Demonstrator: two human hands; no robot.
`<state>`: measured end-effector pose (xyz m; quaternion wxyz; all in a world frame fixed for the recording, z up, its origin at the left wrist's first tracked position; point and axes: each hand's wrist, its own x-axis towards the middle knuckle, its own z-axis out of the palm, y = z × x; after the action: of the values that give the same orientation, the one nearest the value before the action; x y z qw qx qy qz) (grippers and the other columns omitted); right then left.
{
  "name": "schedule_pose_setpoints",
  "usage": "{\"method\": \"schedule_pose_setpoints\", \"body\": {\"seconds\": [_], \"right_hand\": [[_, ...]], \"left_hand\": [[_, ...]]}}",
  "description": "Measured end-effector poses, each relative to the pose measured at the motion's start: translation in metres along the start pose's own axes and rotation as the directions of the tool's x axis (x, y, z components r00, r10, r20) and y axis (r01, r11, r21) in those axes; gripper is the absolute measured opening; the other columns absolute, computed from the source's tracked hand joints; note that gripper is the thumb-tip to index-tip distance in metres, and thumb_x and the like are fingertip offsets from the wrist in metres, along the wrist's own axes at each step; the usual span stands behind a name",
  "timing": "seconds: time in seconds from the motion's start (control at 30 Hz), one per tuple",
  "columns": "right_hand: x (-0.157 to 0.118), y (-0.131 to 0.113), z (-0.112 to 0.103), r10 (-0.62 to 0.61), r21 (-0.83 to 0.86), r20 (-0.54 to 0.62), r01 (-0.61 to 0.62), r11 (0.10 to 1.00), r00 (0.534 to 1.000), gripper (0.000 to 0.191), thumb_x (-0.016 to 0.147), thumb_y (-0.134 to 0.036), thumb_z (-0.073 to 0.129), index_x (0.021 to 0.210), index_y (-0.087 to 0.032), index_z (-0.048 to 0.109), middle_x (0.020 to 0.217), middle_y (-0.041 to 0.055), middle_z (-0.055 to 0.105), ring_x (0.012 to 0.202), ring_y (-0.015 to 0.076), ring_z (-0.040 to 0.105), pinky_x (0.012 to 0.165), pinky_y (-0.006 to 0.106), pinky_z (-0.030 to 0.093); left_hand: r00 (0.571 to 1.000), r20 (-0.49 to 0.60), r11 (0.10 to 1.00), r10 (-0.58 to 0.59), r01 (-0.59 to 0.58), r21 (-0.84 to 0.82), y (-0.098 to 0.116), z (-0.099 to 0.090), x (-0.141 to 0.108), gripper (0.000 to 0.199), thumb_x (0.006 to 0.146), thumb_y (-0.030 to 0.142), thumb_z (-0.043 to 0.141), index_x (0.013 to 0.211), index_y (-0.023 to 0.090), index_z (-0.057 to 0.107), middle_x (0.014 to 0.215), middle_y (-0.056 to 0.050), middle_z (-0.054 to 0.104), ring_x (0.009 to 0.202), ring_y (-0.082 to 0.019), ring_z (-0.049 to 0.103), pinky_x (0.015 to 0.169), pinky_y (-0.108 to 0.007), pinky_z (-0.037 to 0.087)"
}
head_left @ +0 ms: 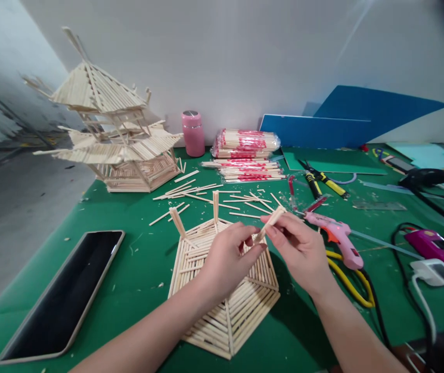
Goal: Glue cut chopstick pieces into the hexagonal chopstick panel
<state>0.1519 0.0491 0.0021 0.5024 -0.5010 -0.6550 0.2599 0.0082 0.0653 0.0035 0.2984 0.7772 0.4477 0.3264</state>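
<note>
A hexagonal base of wooden sticks (245, 311) lies on the green table. Two short bundled posts stand on it, a left post (177, 223) and a back post (216, 206). Over the base's back right corner, a third stick bundle (270, 224) leans to the right. My right hand (297, 246) pinches its upper part between thumb and fingers. At the bundle's lower end is my left hand (232, 259), its thumb and fingers curled close together; the fingers hide whether they grip it.
A stick pavilion (117, 145) stands back left, beside a pink flask (193, 133). A phone (67, 295) lies left. Loose sticks (191, 191) and packaged sticks (245, 155) lie behind the base. Right are a pink glue gun (338, 238), yellow-handled pliers (323, 181) and cables.
</note>
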Motion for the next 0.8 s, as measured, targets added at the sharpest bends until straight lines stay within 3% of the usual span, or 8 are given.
{"method": "schedule_pose_setpoints", "body": {"seconds": [0.13, 0.27, 0.37, 0.47, 0.6, 0.8], "right_hand": [[0.015, -0.002, -0.003, -0.049, -0.030, 0.078, 0.052, 0.998, 0.996, 0.017, 0.081, -0.023, 0.052, 0.093, -0.023, 0.063, 0.081, 0.0017, 0.057, 0.073, 0.0152, 0.053, 0.064, 0.029, 0.044], [0.017, 0.006, -0.016, 0.052, -0.055, 0.078, -0.048, 0.997, 0.996, 0.033, 0.082, -0.027, 0.049, 0.115, -0.023, 0.048, 0.084, 0.0018, 0.056, 0.072, 0.0151, 0.055, 0.064, 0.029, 0.047], [-0.001, 0.008, -0.027, 0.175, -0.295, 0.127, -0.132, 0.946, 0.976, 0.029, 0.083, -0.025, 0.046, 0.111, -0.020, 0.050, 0.088, 0.0049, 0.061, 0.074, 0.0179, 0.057, 0.066, 0.033, 0.048], [-0.030, 0.010, -0.024, 0.208, -0.519, 0.258, -0.046, 0.854, 0.943, 0.028, 0.082, -0.020, 0.043, 0.107, -0.015, 0.055, 0.095, 0.0106, 0.064, 0.081, 0.0231, 0.058, 0.071, 0.040, 0.048], [-0.061, 0.016, -0.008, 0.122, -0.599, 0.318, 0.100, 0.795, 0.940, 0.035, 0.082, -0.014, 0.041, 0.114, -0.006, 0.053, 0.114, 0.0155, 0.058, 0.098, 0.0270, 0.051, 0.083, 0.043, 0.045], [-0.071, 0.015, 0.002, 0.124, -0.586, 0.286, 0.072, 0.807, 0.950, 0.035, 0.083, -0.015, 0.041, 0.114, -0.007, 0.054, 0.118, 0.0124, 0.056, 0.100, 0.0249, 0.048, 0.086, 0.040, 0.043]], "left_hand": [[0.999, -0.051, 0.998, -0.010, 0.007, -0.057, 0.004, 0.001, 0.013, 0.018, 0.074, 0.015, 0.047, 0.061, 0.016, 0.060, 0.053, 0.003, 0.050, 0.050, -0.010, 0.044, 0.049, -0.022, 0.034], [0.994, -0.045, 0.983, -0.103, 0.094, -0.157, 0.001, 0.000, 0.018, 0.016, 0.073, 0.018, 0.048, 0.065, 0.017, 0.061, 0.055, 0.002, 0.053, 0.051, -0.010, 0.044, 0.049, -0.023, 0.035], [0.975, -0.006, 0.942, -0.223, 0.214, -0.259, -0.005, 0.004, 0.018, 0.015, 0.072, 0.021, 0.051, 0.061, 0.015, 0.059, 0.052, 0.002, 0.052, 0.049, -0.009, 0.044, 0.048, -0.022, 0.036], [0.966, 0.012, 0.923, -0.260, 0.252, -0.291, -0.013, 0.011, 0.018, 0.014, 0.071, 0.021, 0.052, 0.063, 0.013, 0.060, 0.056, 0.000, 0.056, 0.052, -0.010, 0.049, 0.050, -0.022, 0.039], [0.965, 0.040, 0.922, -0.260, 0.260, -0.288, -0.021, 0.020, 0.021, 0.016, 0.072, 0.023, 0.051, 0.065, 0.012, 0.060, 0.062, -0.002, 0.060, 0.056, -0.011, 0.053, 0.052, -0.022, 0.041], [0.968, 0.086, 0.937, -0.234, 0.248, -0.246, -0.027, 0.020, 0.023, 0.016, 0.071, 0.024, 0.053, 0.066, 0.012, 0.062, 0.061, -0.002, 0.062, 0.056, -0.013, 0.054, 0.053, -0.023, 0.042]]}}
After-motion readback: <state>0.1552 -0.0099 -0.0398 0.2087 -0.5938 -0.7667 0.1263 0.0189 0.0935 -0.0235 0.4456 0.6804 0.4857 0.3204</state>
